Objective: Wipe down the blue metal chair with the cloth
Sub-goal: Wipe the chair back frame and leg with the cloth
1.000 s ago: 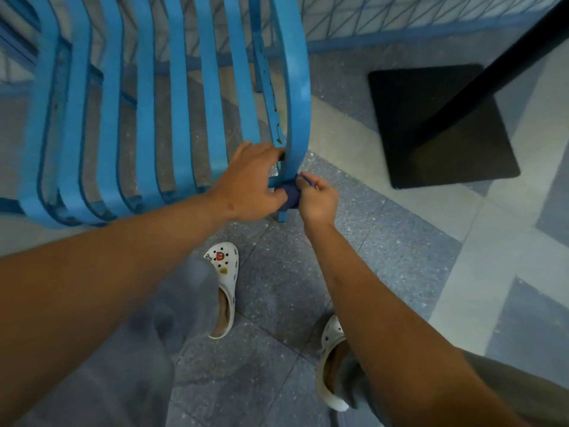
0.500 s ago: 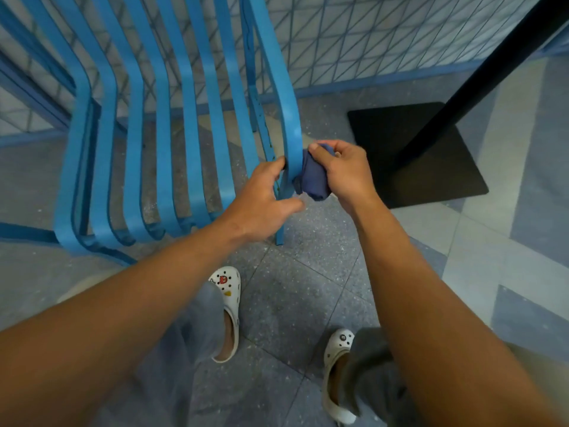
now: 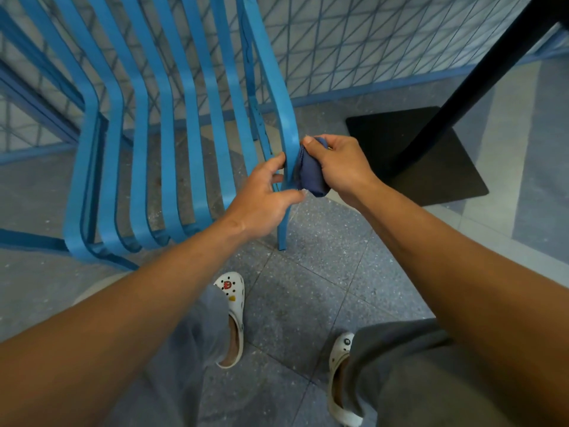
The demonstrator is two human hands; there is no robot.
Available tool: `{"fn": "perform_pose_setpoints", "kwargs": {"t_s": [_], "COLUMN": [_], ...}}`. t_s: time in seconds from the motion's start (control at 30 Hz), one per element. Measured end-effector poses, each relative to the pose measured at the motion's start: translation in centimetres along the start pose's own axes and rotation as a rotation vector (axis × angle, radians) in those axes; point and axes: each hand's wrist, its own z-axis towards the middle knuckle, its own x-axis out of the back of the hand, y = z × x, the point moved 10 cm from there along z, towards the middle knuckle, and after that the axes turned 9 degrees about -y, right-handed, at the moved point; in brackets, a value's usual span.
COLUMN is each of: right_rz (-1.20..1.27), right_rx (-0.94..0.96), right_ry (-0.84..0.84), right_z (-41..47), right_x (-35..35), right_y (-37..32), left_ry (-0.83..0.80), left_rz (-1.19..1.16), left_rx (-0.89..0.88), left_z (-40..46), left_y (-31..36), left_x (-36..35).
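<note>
Head view: right hand (image 3: 341, 167) grips a bunched dark-blue cloth (image 3: 309, 174), fingers curled round it, and presses it against the outer edge of the rightmost slat of the blue metal chair (image 3: 184, 124). Just left of those fingers, across that slat, the left hand (image 3: 261, 204) holds the same slat, thumb on the near side and fingers (image 3: 275, 163) bent round the inner edge. The thumb tip lies just beside the cloth's lower end. Below both hands the chair's front leg (image 3: 282, 232) stands on the grey speckled floor (image 3: 308, 272). To the right of the right hand sits a black square pedestal base (image 3: 443, 180) with its dark post. Nearer the camera are two white clogs (image 3: 234, 303).
</note>
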Motion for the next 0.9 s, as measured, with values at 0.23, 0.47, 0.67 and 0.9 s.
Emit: {"fn": "perform_pose_setpoints", "kwargs": {"t_s": [0.23,0.47,0.67,0.9], "right_rz": [-0.019,-0.11,-0.123,-0.144], "right_rx": [-0.019,-0.002,-0.014,-0.035], "right_ry": [-0.046,-0.112,-0.214,-0.446], "right_z": [0.0,-1.5,-2.8,-4.1], "right_x": [-0.7,-2.6,-4.4,-5.0], "right_y": [0.2,0.0,0.0,-0.4], "left_ry": [0.032,0.088,0.12,0.153], "left_rz": [-0.01,0.028,0.092,0.138], "left_rx": [0.033,0.072,0.079,0.084], "left_z": [-0.7,-3.3,-5.4,-5.8], "left_y": [-0.6,-1.8,-2.2,-1.8], "left_x": [0.9,1.8,3.0,2.7]}}
